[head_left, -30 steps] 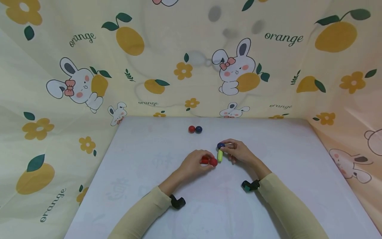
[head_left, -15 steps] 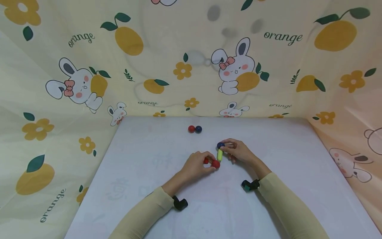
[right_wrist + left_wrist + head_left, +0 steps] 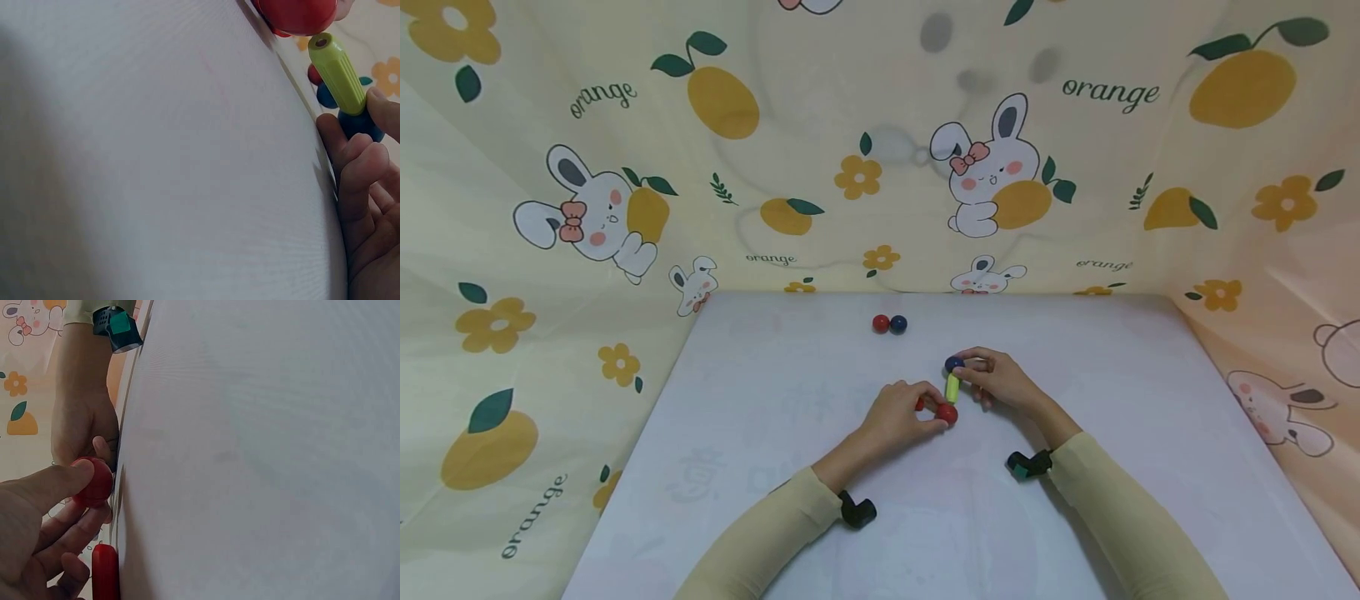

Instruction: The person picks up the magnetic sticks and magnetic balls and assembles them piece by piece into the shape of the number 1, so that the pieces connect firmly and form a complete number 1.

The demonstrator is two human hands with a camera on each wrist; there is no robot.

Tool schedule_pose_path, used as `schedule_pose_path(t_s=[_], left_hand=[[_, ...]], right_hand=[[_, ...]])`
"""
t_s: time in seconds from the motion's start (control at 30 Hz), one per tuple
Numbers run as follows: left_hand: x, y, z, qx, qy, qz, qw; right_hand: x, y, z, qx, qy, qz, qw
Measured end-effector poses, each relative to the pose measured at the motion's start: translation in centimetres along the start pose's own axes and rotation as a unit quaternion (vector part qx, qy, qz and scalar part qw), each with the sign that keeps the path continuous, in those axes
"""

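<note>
My left hand [image 3: 901,419] pinches a red ball [image 3: 947,414] between thumb and fingers, low over the white table. A red rod [image 3: 105,572] shows near its other fingers in the left wrist view, apart from the ball. My right hand [image 3: 1003,379] pinches a dark blue ball [image 3: 954,364] by thumb and fingertips. From that blue ball a ribbed yellow-green rod [image 3: 337,72] sticks out toward the red ball. A hole shows in the rod's free end. That end is close to the red ball; I cannot tell whether they touch.
Another red ball [image 3: 881,323] and another blue ball [image 3: 898,324] sit side by side farther back on the white table [image 3: 775,375]. A printed cloth [image 3: 820,167] hangs behind the table and at its sides. Each wrist wears a small dark camera.
My left hand has moved slightly right with the red ball, bringing it under the free end of the yellow-green rod. The right hand has stayed nearly still.
</note>
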State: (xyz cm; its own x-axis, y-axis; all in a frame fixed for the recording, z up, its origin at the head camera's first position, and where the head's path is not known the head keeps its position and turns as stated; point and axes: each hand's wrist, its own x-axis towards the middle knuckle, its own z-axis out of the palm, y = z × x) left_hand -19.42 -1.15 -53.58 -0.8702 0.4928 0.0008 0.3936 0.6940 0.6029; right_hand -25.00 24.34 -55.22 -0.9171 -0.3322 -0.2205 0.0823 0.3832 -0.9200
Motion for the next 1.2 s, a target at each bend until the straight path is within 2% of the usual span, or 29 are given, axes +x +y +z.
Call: schedule_pose_path(t_s=[0.27,1.2], left_hand=[[0.15,0.24,0.12,-0.014,0.015,-0.005,0.9998],[0.47,0.75,0.65,0.004,0.026,-0.007,0.9996]], right_hand=[[-0.01,0.0,0.05,0.001,0.002,-0.001,1.0],[0.03,0.04,0.33,0.006,0.005,0.009,0.9999]])
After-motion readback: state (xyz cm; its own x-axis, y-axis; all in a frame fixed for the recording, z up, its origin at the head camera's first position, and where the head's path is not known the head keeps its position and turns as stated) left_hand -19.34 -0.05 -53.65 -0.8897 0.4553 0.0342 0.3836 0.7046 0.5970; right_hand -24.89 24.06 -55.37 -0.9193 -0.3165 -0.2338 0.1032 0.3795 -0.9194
